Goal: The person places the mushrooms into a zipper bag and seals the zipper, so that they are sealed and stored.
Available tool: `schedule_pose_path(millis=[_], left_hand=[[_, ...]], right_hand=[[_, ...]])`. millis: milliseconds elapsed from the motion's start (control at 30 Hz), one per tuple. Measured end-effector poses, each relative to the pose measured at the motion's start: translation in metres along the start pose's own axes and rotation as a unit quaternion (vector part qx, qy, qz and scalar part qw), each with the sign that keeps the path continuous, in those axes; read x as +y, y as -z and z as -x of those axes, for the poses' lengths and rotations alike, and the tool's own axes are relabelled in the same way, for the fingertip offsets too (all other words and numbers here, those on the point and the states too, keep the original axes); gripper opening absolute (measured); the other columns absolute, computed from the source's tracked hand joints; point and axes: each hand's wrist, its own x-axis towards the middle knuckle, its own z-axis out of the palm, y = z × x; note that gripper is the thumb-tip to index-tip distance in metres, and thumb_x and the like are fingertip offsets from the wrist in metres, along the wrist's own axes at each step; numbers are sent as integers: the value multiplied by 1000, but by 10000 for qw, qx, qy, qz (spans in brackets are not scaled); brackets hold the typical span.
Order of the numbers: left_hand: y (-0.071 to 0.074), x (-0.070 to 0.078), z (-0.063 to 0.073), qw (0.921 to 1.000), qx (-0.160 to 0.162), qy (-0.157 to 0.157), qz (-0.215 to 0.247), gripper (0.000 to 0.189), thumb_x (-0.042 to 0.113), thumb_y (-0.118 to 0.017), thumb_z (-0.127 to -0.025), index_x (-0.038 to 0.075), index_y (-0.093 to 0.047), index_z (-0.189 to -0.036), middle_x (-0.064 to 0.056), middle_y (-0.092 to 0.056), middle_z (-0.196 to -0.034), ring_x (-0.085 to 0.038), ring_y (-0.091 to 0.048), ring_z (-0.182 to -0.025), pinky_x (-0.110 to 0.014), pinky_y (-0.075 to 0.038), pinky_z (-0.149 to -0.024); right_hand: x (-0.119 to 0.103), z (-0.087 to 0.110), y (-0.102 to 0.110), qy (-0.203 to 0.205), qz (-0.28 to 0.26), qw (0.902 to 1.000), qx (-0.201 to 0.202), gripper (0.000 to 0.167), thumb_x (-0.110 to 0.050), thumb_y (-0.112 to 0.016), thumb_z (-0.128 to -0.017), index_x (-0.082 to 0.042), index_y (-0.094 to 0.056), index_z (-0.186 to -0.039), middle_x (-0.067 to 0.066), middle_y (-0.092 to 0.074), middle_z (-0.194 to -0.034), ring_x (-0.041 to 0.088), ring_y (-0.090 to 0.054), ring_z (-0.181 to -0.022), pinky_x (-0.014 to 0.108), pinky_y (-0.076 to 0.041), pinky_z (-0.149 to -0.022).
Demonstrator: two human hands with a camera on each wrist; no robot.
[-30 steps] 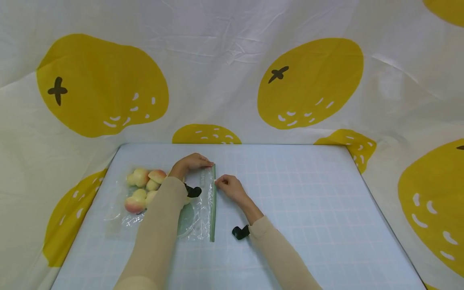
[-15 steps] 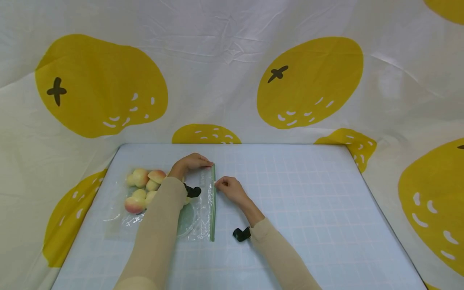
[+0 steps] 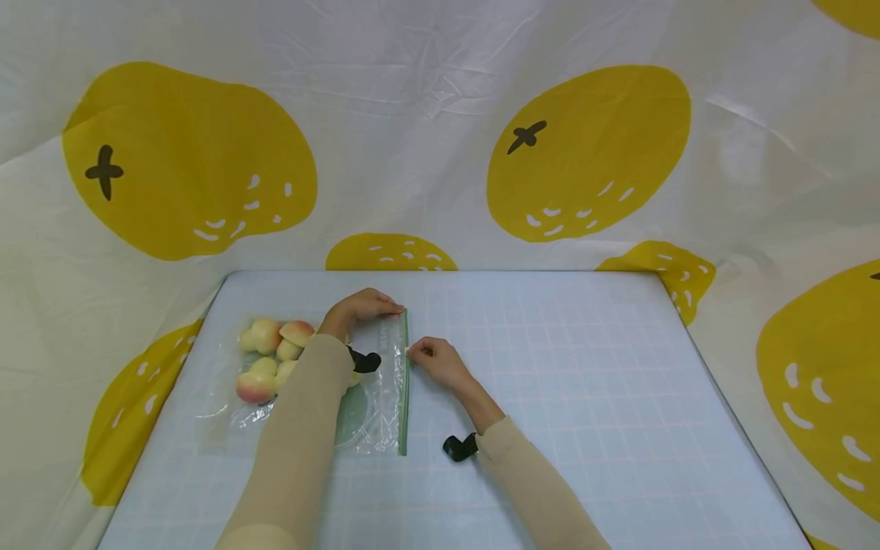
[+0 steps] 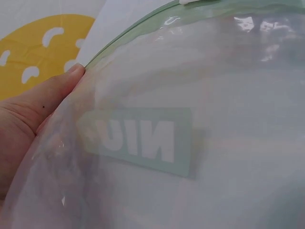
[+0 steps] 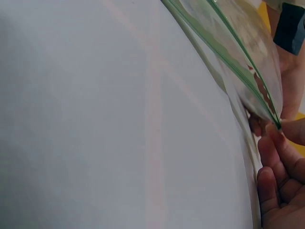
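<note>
A clear zip bag (image 3: 385,428) lies flat on the table, its green zip strip (image 3: 403,412) running along the right edge. Inside are several yellow-and-red mushroom-shaped pieces (image 3: 256,383), partly hidden by the left forearm. My left hand (image 3: 360,307) pinches the bag's far right corner; in the left wrist view its thumb lies against the film. With thumb and forefinger, my right hand (image 3: 440,359) pinches the zip strip near its upper part. In the right wrist view, two green zip lines (image 5: 228,28) spread apart and meet at those fingertips.
A pale blue gridded table (image 3: 584,382) extends to the right of the bag. Behind it hangs a white cloth (image 3: 406,153) with yellow fruit prints. Black wrist cameras (image 3: 459,448) sit by both cuffs.
My right hand has slid slightly toward the near side along the zip strip. The left hand stays at the far corner, and the bag has hardly moved.
</note>
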Motion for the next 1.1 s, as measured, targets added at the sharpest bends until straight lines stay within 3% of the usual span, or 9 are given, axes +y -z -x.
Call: schedule_pose_path(millis=[300,767,1100], left_hand=[[1,-1,-1,10000,8,-18,-72,24,33,-72,-94,10,-78,-88,3,-69,-82,-16,-50,-86,-32,-36,-86],[2,-1,-3,9999,-29,-73,-146,25,32,-70,-95,12,-75,-81,3,-65,-77,-16,-47,-82,-32,-35,-84],[2,-2,-1,9999,67,-100,-36,29,33,-71,-94,10,-72,-77,1,-62,-75,-18,-48,-82,-33,-37,-82]], right_hand=[[0,4,0,-56,16,10000,-76,19,-21,-62,-99,-5,-73,-97,-1,-68,-87,13,-54,-74,28,-45,-68],[-1,15,0,28,-61,9997,-225,20,-20,-61,-99,-5,-74,-98,0,-69,-91,12,-54,-77,28,-45,-71],[-9,18,1,-5,-183,9998,-24,18,-17,-62,-98,-5,-75,-96,2,-71,-89,13,-54,-74,29,-44,-67]])
